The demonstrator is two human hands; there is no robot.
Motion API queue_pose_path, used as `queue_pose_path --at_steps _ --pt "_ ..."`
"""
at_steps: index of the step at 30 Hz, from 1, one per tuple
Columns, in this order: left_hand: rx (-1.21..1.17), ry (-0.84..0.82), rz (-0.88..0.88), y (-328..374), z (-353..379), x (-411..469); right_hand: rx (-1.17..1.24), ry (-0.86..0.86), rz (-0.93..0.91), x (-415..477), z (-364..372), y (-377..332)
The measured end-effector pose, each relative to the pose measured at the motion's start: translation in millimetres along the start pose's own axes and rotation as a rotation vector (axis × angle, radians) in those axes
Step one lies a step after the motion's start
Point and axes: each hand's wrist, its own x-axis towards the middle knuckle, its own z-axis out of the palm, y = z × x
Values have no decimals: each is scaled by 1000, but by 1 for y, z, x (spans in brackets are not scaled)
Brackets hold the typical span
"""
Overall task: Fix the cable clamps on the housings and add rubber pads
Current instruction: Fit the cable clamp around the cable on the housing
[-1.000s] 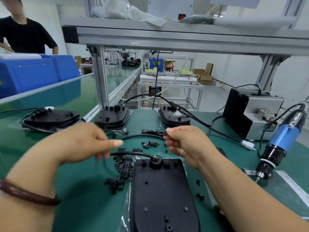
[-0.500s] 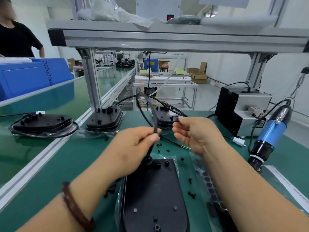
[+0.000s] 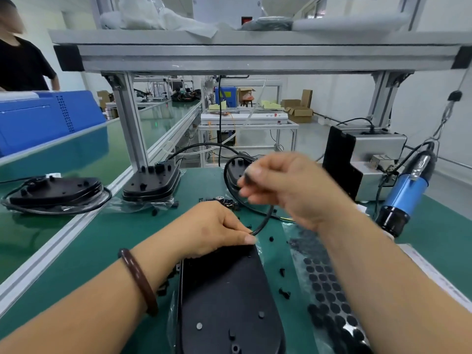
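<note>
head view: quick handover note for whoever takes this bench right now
Left hand: pinches the black cable at the top end of the near housing.
Right hand: raised, blurred, seems to hold the cable's loop.
Loose clamps lie right of the housing; rubber pad sheet further right; blue screwdriver at far right.
Done: cable in hand; no clamp visibly fixed on this housing.
Left: clamp the cable, screw it down, add pads.

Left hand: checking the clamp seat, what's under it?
The left hand lies on the near housing's far end, pinching the black cable there. Whatever clamp or cable entry sits beneath is hidden by the hand.
</note>
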Motion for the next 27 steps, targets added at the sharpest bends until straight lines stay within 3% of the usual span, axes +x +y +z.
queue_pose_path --at_steps 5,10,16,27 --pt "-30 255 22 -17 11 -14 -320 -70 161 3 21 28" --pt "-257 67 61 -30 2 -31 -403 -202 208 3 23 27" --pt "-142 150 81 -32 4 -35 -356 -158 178 -3 23 39" --pt "9 253 122 -31 13 -37 -531 -194 89 -5 18 43"
